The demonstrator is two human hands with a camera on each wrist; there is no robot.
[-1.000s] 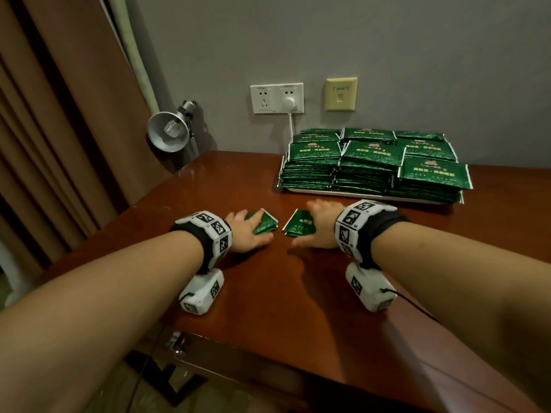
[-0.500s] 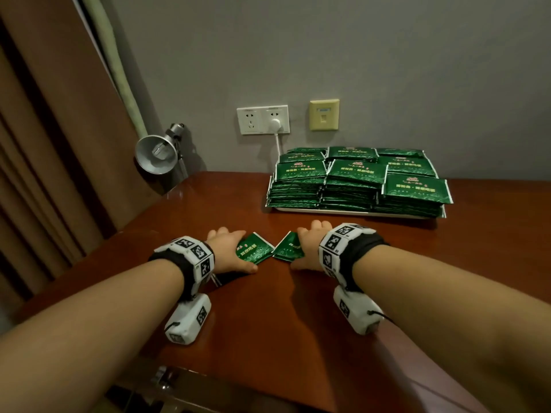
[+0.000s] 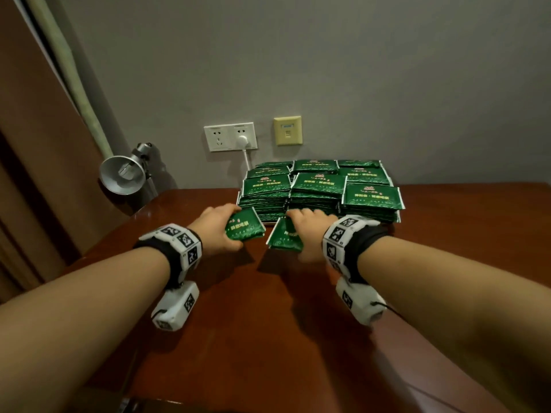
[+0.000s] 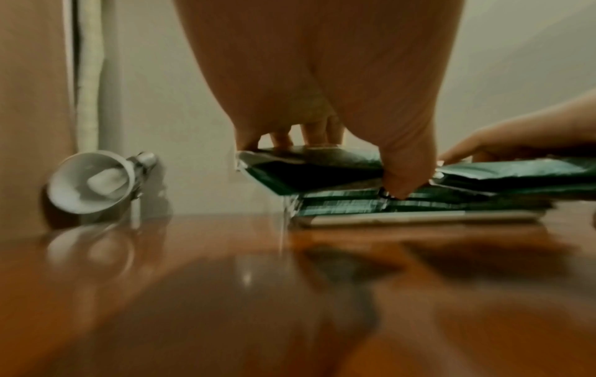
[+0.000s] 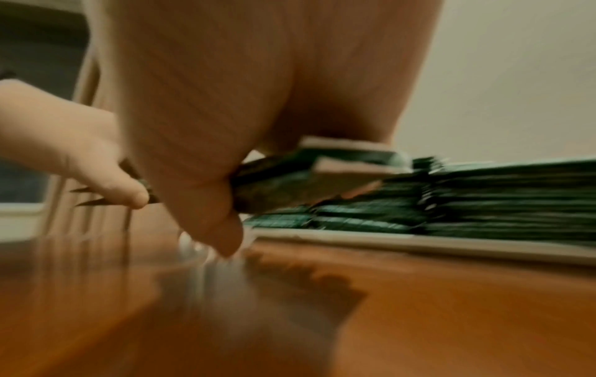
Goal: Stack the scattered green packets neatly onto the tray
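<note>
Green packets (image 3: 319, 186) stand in neat stacks on a pale tray (image 5: 419, 242) at the far side of the red-brown table (image 3: 268, 338), just beyond both hands. One packet (image 3: 245, 226) is pinched in the left hand (image 3: 216, 231), thumb under its near edge and fingers over the top, and is lifted clear of the table; the left wrist view shows it (image 4: 309, 165) level with the upper layers of the nearest stack. Just to the right of that grip, a second packet (image 3: 283, 238) is pinched in the right hand (image 3: 310, 231), thumb below and fingers curled over it, tilted with its near corner low; in the right wrist view, blurred, it looks like more than one packet (image 5: 309, 176) held together, though I cannot tell for certain. Off to the left of both grips, a metal lamp (image 3: 125, 172) stands by the curtain (image 3: 44, 129). On the wall beyond the stacks are a white socket (image 3: 230, 136) with a plug in it and a yellow plate (image 3: 287, 130).
</note>
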